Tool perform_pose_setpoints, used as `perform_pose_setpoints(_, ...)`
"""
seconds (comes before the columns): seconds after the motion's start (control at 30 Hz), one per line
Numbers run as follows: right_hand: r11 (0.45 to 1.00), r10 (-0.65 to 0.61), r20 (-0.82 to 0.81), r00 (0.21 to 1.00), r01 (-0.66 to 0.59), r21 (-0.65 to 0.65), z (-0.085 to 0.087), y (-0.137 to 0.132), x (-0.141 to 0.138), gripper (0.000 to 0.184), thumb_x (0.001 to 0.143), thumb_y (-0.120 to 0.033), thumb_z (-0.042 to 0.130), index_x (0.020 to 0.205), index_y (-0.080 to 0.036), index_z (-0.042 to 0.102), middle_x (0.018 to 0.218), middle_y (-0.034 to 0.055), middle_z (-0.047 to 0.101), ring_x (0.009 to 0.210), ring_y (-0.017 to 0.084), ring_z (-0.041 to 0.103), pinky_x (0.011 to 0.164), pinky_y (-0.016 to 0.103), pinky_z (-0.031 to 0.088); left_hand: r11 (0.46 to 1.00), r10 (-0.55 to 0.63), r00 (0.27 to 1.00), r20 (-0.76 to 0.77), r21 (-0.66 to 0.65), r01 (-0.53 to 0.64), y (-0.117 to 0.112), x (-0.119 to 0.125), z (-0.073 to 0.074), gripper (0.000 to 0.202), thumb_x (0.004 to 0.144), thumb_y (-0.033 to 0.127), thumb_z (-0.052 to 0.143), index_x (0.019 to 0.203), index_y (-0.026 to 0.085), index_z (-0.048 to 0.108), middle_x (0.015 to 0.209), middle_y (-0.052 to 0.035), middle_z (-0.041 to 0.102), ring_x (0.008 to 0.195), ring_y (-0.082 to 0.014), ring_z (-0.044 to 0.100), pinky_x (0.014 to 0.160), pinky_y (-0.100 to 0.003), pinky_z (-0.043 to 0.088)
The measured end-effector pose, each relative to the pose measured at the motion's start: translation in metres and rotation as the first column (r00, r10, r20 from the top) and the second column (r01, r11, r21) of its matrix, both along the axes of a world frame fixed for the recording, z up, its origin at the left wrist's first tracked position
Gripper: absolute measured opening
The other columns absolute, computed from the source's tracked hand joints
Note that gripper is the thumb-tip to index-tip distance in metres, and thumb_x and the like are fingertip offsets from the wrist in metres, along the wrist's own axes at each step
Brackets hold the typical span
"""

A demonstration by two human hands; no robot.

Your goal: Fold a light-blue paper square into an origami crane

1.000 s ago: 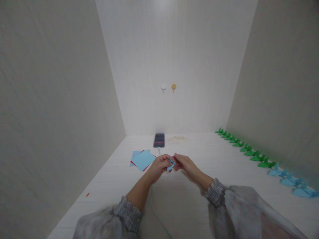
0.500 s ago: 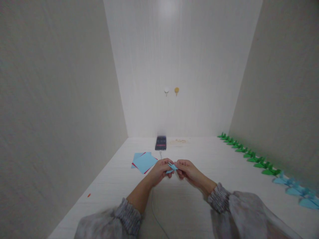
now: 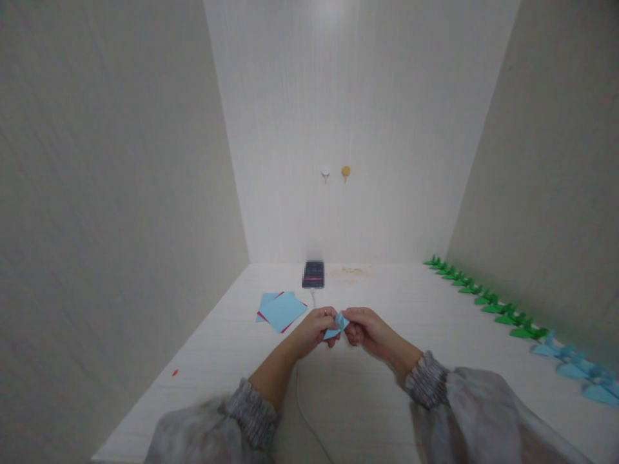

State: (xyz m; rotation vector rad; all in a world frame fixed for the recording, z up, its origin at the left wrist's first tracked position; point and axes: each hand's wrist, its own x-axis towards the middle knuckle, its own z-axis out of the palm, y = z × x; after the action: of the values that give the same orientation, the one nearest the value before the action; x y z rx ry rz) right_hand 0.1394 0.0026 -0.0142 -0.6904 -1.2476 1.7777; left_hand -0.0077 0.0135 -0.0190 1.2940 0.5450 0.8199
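A small folded piece of light blue origami paper [image 3: 334, 332] is held between my two hands above the middle of the table. My left hand [image 3: 313, 332] is closed on its left side, thumb on top, with a ring on one finger. My right hand [image 3: 366, 327] pinches the right edge near the raised folds, its other fingers curled under. Both hands hide part of the paper. Left of them lies a loose stack of square paper sheets [image 3: 283, 312], light blue on top with red edges showing beneath.
Along the right wall runs a row of folded green paper figures [image 3: 487, 299], then light blue ones [image 3: 573, 369] nearer me. A phone [image 3: 314, 274] with a white cable [image 3: 305, 419] lies at the back. Two hooks [image 3: 345, 171] hang on the back wall. A small red-orange scrap [image 3: 175, 372] lies left.
The folded blue paper has changed shape: narrow points showed before, and now a wider, raised fold faces up between the fingers. The view has shifted slightly.
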Motion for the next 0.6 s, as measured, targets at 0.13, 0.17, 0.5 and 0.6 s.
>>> perform_pose_setpoints(0.13,0.993,0.093,-0.104,0.99,-0.1,-0.065,-0.0021,0.0003,0.002,0.022,0.07,-0.029,0.052,0.055,-0.014,0.045,0.041,-0.0066,0.039,0.035,0.004,0.033,0.038,0.019,0.024,1.0,-0.006,1.0,0.006,-0.024,0.006,-0.0016,0.0007,0.0018,0.007,0.057,0.014,0.047,0.062,0.014,0.041,0.049,0.0021,0.048,0.043,-0.0083,0.045,0.039,-0.019,0.034)
perform_pose_setpoints(0.17,0.99,0.108,-0.123,0.986,-0.118,-0.074,-0.0027,0.0007,0.0024,0.022,0.07,-0.028,0.052,0.055,-0.014,0.044,0.041,-0.0067,0.038,0.035,0.004,0.033,0.038,0.019,0.024,1.0,-0.003,1.0,0.011,-0.029,0.003,-0.0023,0.0009,0.0027,0.008,0.057,0.014,0.047,0.063,0.014,0.042,0.05,0.0023,0.047,0.043,-0.0084,0.046,0.039,-0.019,0.034)
perform_pose_setpoints(0.5,0.978,0.172,-0.213,0.962,-0.193,-0.082,-0.005,0.0031,0.0026,0.02,0.072,-0.025,0.049,0.056,-0.014,0.043,0.043,-0.007,0.035,0.036,0.004,0.031,0.039,0.019,0.02,1.0,0.013,1.0,0.024,-0.029,-0.012,-0.0049,-0.0013,0.0069,0.008,0.057,0.013,0.048,0.062,0.014,0.042,0.05,0.0014,0.048,0.045,-0.009,0.047,0.04,-0.019,0.035)
perform_pose_setpoints(0.6,0.974,0.194,-0.244,0.95,-0.216,-0.066,-0.0061,0.0037,0.0016,0.02,0.071,-0.025,0.05,0.055,-0.014,0.042,0.043,-0.0069,0.034,0.037,0.004,0.03,0.04,0.019,0.02,0.999,0.006,0.998,0.058,-0.032,-0.004,-0.0054,-0.0012,0.0078,0.008,0.057,0.011,0.046,0.063,0.014,0.042,0.052,0.0016,0.049,0.045,-0.0087,0.047,0.04,-0.019,0.035)
